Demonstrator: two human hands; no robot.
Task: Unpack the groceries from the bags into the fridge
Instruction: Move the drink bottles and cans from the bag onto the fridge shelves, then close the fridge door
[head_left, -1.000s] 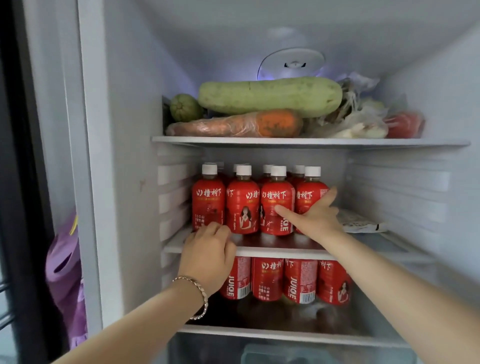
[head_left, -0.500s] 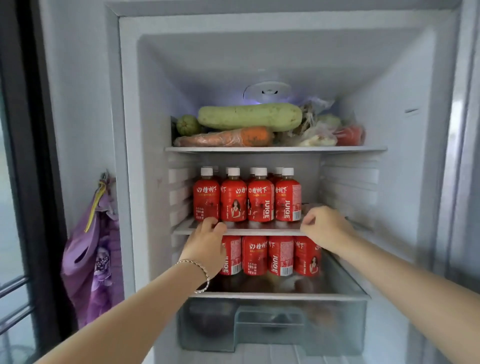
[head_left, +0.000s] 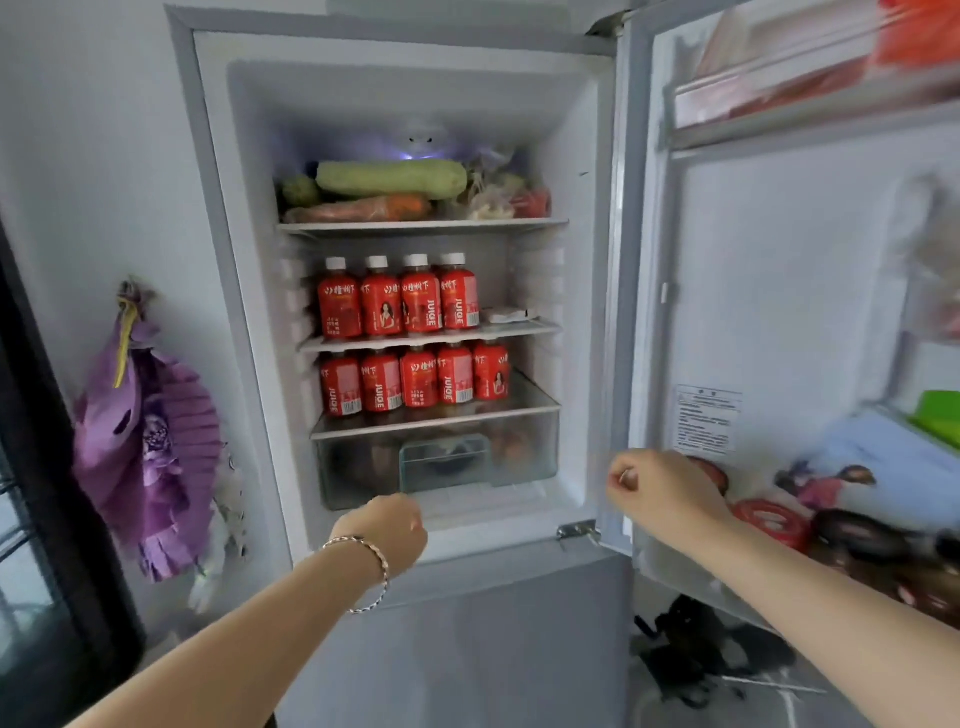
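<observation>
The open fridge (head_left: 244, 208) fills the middle of the view. Its top shelf (head_left: 426, 226) carries a long green gourd (head_left: 390, 177), a wrapped carrot (head_left: 363, 209) and bagged vegetables. Red juice bottles (head_left: 400, 306) stand in a row on the middle shelf (head_left: 524, 328), and more red juice bottles (head_left: 415, 382) stand below them above a clear drawer (head_left: 524, 457). My left hand (head_left: 384, 530) hangs loosely curled in front of the fridge's lower edge, holding nothing. My right hand (head_left: 665, 493) is curled by the inner edge of the open door (head_left: 779, 291), holding nothing.
The door swings out to the right; its racks hold red packets (head_left: 779, 88), a green item (head_left: 940, 415) and jars (head_left: 769, 519). A purple bag (head_left: 150, 447) hangs on the wall at left. A dark window frame (head_left: 31, 467) stands far left. A black object (head_left: 696, 644) lies on the floor.
I have stepped back, so the whole fridge and its door show. Both hands came off the middle shelf and dropped down; the right one moved over to the door's edge.
</observation>
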